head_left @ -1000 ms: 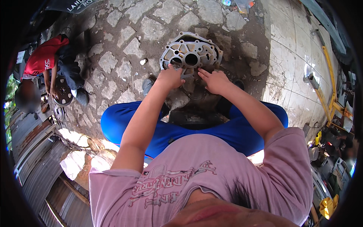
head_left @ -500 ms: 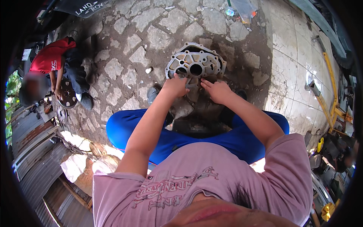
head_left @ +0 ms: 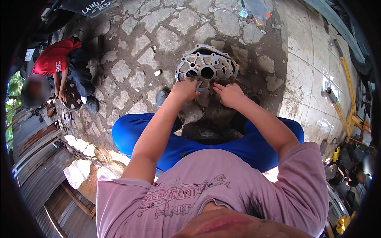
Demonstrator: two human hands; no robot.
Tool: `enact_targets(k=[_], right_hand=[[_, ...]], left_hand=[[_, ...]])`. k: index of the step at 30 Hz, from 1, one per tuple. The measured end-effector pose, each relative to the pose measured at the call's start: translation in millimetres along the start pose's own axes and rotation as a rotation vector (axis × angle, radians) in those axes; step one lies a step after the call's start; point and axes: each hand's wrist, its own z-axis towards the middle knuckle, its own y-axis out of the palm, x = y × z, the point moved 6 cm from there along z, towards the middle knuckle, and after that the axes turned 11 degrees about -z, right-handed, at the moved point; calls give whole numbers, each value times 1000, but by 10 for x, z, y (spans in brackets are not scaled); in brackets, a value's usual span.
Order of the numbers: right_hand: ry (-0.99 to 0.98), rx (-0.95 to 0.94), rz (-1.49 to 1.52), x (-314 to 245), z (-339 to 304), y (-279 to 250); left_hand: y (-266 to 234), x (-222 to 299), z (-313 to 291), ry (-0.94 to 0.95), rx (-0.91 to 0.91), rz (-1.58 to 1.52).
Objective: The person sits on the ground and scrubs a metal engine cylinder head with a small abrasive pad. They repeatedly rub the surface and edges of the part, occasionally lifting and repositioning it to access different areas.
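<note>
A grey cast-metal gearbox housing [head_left: 216, 63], with a large round hole, smaller openings and bolt holes around its rim, is on the ground in front of me. My left hand [head_left: 185, 89] is closed on its near left edge, fingertips over the rim and thumb pointing right. On the near right edge, my right hand [head_left: 229, 95] presses with bent fingers, the fingertips at the rim just below the large hole. The undersides of both hands are hidden.
Uneven stone paving [head_left: 166, 39] surrounds the housing, and pale tiles [head_left: 305, 79] run along the right. At the left a person in a red shirt [head_left: 50, 59] bends over a round metal disc [head_left: 71, 97]. A yellow metal frame [head_left: 351, 99] stands at the far right.
My right hand's fingers have drawn slightly right along the rim. My left hand keeps its place on the housing. The whole view has shifted a little.
</note>
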Motion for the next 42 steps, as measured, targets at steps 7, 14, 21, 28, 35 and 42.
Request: enact_targets(k=[7, 14, 21, 28, 35, 42], right_hand=[[-5, 236, -65, 62, -75, -35], [-26, 442, 10, 132, -96, -10], [121, 643, 285, 482, -1, -669], [591, 678, 487, 1355, -3, -528], [788, 253, 813, 1420, 48, 371], [719, 178, 1192, 1268, 244, 751]], left_hand=[[-11, -7, 21, 0, 25, 20], [-11, -11, 26, -22, -8, 8], [-78, 35, -42, -20, 30, 46], [-219, 43, -69, -86, 119, 18], [-275, -189, -110, -460, 101, -91], [225, -815, 303, -395, 133, -671]])
